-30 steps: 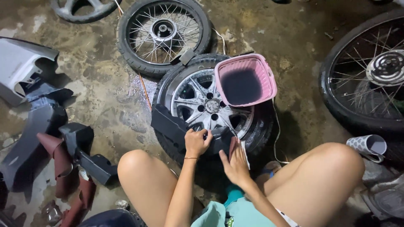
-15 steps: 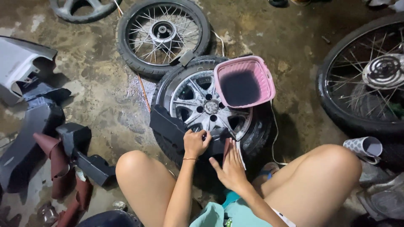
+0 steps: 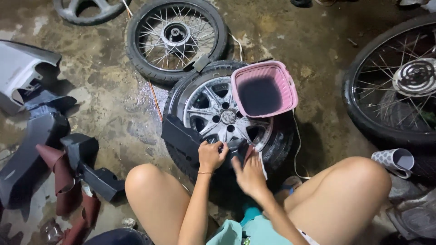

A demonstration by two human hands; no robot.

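Alloy wheel: laid flat on the wet concrete floor, just beyond the knees, near the middle of the scene.
Left hand: curled shut on the near rim of the wheel, beside a black plastic panel leaned against the tyre.
Right hand: fingers held together and flat, pressed on a cloth at the near rim.
Pink basket: rested on the far right of the wheel, part of the spokes covered by it.
Spoked wheel: lain farther off, touching the tyre.
Large spoked wheel: at the right edge.
Dark body panels: heaped at the left.
Patterned cup: tipped over, near the right knee.
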